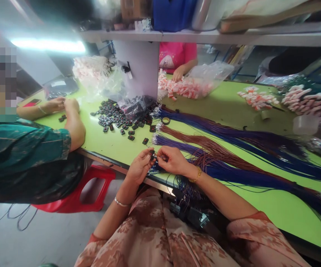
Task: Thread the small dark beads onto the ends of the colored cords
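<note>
My left hand (140, 165) is closed around a small black plastic connector housing (152, 154) near the table's front edge. Right beside it, my right hand (171, 159) pinches at the housing; its fingertips seem to hold a thin wire, though the wire's end is too small to make out. Bundles of brown wires (205, 142) and blue wires (232, 176) with silvery tips run to the right from my hands. A loose pile of black connector housings (116, 116) lies beyond my left hand. Finished-looking black connectors (196, 217) with wires hang at my lap.
A co-worker in a green sleeve (24, 148) sits at the left by a red stool (99, 185). Across the green table (107, 144), another person's hand (179, 73) touches pink-and-white pieces (188, 87). A roll of tape (165, 121) and a shelf (232, 37) stand ahead.
</note>
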Available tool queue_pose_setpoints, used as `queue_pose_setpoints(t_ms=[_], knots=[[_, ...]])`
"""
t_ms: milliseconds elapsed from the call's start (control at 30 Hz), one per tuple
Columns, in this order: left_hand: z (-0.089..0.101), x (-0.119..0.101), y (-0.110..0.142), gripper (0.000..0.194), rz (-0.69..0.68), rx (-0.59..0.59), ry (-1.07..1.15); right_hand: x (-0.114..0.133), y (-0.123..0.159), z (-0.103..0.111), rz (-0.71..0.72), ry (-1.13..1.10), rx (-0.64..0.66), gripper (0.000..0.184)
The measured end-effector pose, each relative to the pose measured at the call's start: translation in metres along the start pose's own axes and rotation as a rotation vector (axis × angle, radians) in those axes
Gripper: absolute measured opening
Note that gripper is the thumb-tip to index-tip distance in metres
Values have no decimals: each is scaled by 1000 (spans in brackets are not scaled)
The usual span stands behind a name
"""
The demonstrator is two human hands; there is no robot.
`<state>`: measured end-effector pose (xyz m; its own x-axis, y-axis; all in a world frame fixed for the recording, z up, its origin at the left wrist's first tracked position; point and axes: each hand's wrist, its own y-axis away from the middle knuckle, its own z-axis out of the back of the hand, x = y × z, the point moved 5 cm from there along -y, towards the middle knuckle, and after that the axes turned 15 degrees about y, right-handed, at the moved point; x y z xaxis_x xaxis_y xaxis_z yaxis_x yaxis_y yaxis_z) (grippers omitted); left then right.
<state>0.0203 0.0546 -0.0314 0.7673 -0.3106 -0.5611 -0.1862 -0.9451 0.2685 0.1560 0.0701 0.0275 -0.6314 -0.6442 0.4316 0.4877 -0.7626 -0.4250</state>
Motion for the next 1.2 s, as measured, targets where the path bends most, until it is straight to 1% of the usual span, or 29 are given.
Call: queue_pose_setpoints(t_ms=[67,167,267,333,467,533,667,767,833,867,900,933,1000,1033,1100,1200], knots=[[0,-2,1,36,-20,-7,-45,1,0,-1,46,78,19,4],[0,-4,4,37,-83,-13,-152,4,2,-6,161,220,40,6],[-1,-4,6,38,-148,-19,-266,3,3,-13,216,256,50,7],[0,-2,5,38,-174,-43,-296,0,3,-15,175,192,46,7],[3,-2,4,39,-221,-92,-269,-7,1,-18,44,55,62,9],[2,-1,5,40,-233,-103,-280,-5,2,-21,41,48,88,8],[2,0,11,38,-222,-122,-335,2,6,-27,44,138,132,8],[5,-2,14,36,-168,-83,-378,0,5,-26,56,118,225,10],[8,-5,14,34,-140,-63,-383,-11,0,-18,33,69,252,14],[10,-7,13,33,-135,-63,-376,-21,-3,-13,-10,74,236,17],[12,-9,12,33,-136,-68,-363,-33,-6,-8,-80,132,201,17],[12,-10,10,32,-139,-73,-345,-47,-8,-3,-161,239,174,15],[10,-9,6,32,-129,-64,-292,-72,-10,-1,-290,453,209,13],[8,-8,4,32,-124,-53,-258,-81,-10,-3,-313,509,245,13],[3,-5,0,33,-120,-35,-181,-93,-9,-9,-319,547,300,13],[1,1,-7,33,-119,-54,-94,-98,-7,-12,-287,536,298,15]])
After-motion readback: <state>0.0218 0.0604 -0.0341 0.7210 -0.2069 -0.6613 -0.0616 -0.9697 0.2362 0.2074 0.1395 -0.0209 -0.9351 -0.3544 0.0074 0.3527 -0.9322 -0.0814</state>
